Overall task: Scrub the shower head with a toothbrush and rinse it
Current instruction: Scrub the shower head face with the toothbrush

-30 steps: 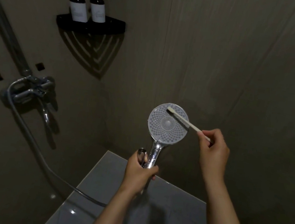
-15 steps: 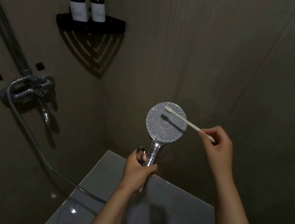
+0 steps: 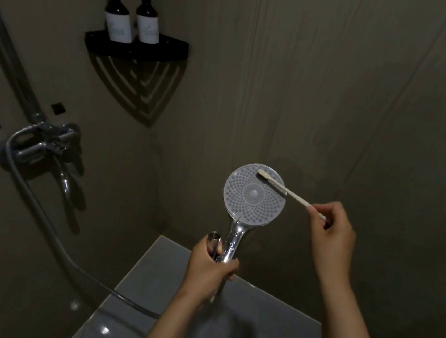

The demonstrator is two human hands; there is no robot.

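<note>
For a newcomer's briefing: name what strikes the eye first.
A round chrome shower head with a pale dotted face sits mid-frame, gripped by the left hand. The right hand pinches a cream toothbrush, its head on the face's upper right. Two dark pump bottles top a black corner shelf, upper left.

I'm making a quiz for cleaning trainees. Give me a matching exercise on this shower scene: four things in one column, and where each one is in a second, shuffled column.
Column A
1. toothbrush
2. shower head
3. pump bottles
4. mixer tap

Column B
a. mounted at the left of the view
b. pinched by the right hand
c. standing on the black corner shelf
d. gripped at its handle by the left hand

Pairs: 1-b, 2-d, 3-c, 4-a
</note>
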